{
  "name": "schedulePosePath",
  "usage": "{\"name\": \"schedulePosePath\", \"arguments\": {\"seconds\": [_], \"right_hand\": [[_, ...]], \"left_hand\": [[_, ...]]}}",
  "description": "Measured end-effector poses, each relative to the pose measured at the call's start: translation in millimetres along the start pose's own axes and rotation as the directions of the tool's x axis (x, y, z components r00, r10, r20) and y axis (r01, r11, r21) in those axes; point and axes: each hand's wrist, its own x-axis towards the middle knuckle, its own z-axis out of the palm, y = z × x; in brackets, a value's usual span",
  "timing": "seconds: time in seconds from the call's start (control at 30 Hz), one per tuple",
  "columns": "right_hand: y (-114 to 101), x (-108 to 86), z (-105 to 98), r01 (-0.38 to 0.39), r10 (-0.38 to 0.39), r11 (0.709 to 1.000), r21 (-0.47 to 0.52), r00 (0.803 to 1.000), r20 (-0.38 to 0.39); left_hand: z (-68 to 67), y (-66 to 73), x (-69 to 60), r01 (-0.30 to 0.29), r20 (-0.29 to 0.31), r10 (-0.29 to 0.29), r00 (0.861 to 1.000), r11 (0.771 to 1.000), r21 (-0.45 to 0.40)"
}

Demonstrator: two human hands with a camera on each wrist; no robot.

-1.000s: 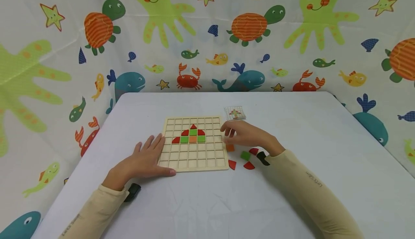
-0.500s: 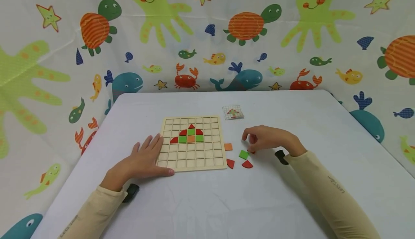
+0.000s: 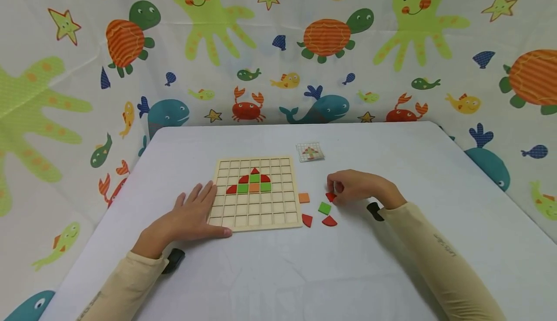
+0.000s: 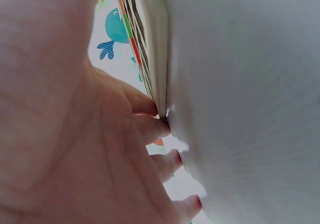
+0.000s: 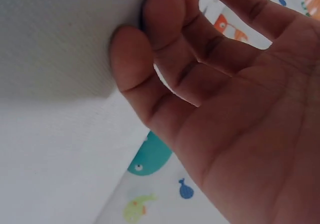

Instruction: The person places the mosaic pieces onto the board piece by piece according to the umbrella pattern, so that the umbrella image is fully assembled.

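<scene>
Gridded wooden board (image 3: 254, 210): one, lying flat near the middle of the white worktop (image 3: 270, 272). We count eight pieces set in its cells: a red triangle (image 3: 255, 171) at the top; below it a green square (image 3: 254, 179) between two rounded red pieces; then a row of one rounded red piece, a green square, an orange square (image 3: 254, 187) and another green square.

Left hand (image 3: 189, 217): fingers straight, thumb spread well away from them. We find the fingers along the board's left edge and the thumb at its near edge; the left wrist view shows a fingertip against the board's side.

Right hand (image 3: 360, 186): fingers curled, thumb and forefinger pinching a loose red piece (image 3: 330, 197) to the right of the board. We cannot tell whether this piece is clear of the worktop. In the right wrist view we see the other fingers bent, their tips close to the white surface.

Loose pieces, right of the board: an orange tile (image 3: 303, 197) just beside its edge, a green tile (image 3: 324, 208) near the right hand, and two red quarter-rounds (image 3: 329, 221) nearer the person.

Card (image 3: 310, 152): one, printed with a grid and coloured pattern, just off the board's far right corner.
</scene>
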Motion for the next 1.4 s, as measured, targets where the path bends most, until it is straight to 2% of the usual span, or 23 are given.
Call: {"name": "schedulePosePath", "arguments": {"seconds": [0.37,0.63,0.87,1.17,1.4], "right_hand": [[3.8,10.1,6.2,0.083,-0.082,0.996,0.011,0.992,-0.101],[-2.9,13.9,5.8,0.091,-0.088,0.996,0.013,0.987,-0.132],[-16.4,25.3,4.5,0.145,-0.142,0.989,0.002,0.977,-0.16],[-33.3,35.1,5.8,0.227,-0.224,0.974,-0.005,0.959,-0.175],[-51.6,48.4,6.7,0.248,-0.248,0.969,-0.023,0.953,-0.175]], "left_hand": [[0.0,-1.8,0.3,0.005,0.001,-0.005,1.0,1.0,0.004],[0.4,-2.3,1.9,0.001,0.001,-0.001,1.0,1.0,-0.003],[4.1,-4.4,3.5,0.002,-0.008,-0.002,1.0,1.0,0.015],[2.1,0.0,3.5,-0.006,-0.007,0.006,1.0,1.0,0.008],[-1.3,0.2,-0.8,0.004,-0.008,-0.004,1.0,1.0,0.012]]}}
